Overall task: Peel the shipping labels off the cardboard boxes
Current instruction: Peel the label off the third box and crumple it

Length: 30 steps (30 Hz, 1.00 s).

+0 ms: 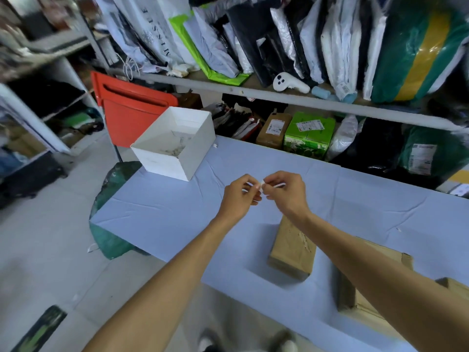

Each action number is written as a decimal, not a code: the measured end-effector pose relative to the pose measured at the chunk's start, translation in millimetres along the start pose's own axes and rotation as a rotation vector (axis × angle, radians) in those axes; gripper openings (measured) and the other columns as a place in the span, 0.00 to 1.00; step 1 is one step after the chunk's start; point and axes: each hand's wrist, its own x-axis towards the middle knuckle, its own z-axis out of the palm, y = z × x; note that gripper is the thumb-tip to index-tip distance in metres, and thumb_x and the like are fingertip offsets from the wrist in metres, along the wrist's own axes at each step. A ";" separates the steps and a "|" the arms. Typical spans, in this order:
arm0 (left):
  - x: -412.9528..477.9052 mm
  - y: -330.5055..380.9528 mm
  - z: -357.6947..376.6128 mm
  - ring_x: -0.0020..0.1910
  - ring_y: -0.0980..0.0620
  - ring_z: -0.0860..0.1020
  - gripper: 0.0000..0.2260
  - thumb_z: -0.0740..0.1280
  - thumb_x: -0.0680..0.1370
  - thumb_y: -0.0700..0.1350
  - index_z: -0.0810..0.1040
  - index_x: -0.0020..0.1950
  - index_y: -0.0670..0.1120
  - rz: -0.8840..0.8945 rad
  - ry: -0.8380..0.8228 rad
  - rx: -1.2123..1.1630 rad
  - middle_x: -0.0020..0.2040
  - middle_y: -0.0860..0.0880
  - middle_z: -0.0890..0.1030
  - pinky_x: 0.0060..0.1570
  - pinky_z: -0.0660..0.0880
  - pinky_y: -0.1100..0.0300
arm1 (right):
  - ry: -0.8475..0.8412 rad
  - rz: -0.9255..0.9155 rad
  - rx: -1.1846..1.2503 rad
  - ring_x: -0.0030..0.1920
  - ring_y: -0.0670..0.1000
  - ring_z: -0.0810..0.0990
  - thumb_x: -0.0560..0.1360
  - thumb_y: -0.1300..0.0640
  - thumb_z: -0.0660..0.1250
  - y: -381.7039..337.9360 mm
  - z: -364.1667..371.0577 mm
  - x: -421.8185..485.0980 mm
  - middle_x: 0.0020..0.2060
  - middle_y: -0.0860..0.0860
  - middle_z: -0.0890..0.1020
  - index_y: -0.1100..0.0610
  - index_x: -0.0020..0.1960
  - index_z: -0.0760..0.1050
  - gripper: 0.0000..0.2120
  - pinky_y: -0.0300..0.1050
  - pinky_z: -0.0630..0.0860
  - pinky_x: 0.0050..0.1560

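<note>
Both hands meet above the middle of the light blue table (162, 219). My left hand (238, 196) and my right hand (286, 193) pinch a small white scrap of peeled label (262, 185) between their fingertips. A brown cardboard box (291, 250) lies on the table under my right forearm, its top showing torn remnants of a label. A second, larger cardboard box (355, 298) sits at the near right, mostly hidden by the same arm. A white open box (167, 158) holding paper scraps stands at the far left of the table.
A red plastic chair (127, 115) stands behind the white box. A shelf (253, 94) packed with parcel bags runs along the back, with labelled boxes (307, 133) beneath it. A green bag (109, 240) hangs at the table's left edge. Grey floor lies to the left.
</note>
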 end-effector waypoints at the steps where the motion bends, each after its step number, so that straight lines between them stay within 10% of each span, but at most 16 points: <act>1: 2.5 -2.3 -13.9 0.40 0.48 0.83 0.05 0.64 0.80 0.43 0.79 0.49 0.43 0.007 -0.004 0.044 0.41 0.44 0.82 0.45 0.82 0.56 | -0.019 -0.019 -0.026 0.35 0.53 0.83 0.70 0.64 0.73 -8.6 10.3 3.7 0.35 0.54 0.82 0.60 0.42 0.82 0.02 0.48 0.83 0.39; 17: 45.1 -37.4 -234.2 0.57 0.41 0.76 0.11 0.61 0.78 0.43 0.77 0.59 0.46 0.057 -0.067 0.938 0.60 0.44 0.78 0.48 0.69 0.57 | -0.212 -0.193 -0.369 0.38 0.51 0.82 0.69 0.66 0.74 -81.9 187.5 57.2 0.37 0.55 0.83 0.63 0.43 0.81 0.04 0.38 0.77 0.39; 30: 132.4 -48.9 -288.1 0.54 0.41 0.77 0.10 0.60 0.77 0.43 0.79 0.54 0.46 -0.020 -0.084 0.935 0.55 0.43 0.79 0.47 0.73 0.54 | -0.348 -0.248 -0.502 0.38 0.48 0.81 0.64 0.71 0.72 -108.2 233.1 139.7 0.37 0.52 0.84 0.58 0.37 0.81 0.09 0.39 0.74 0.40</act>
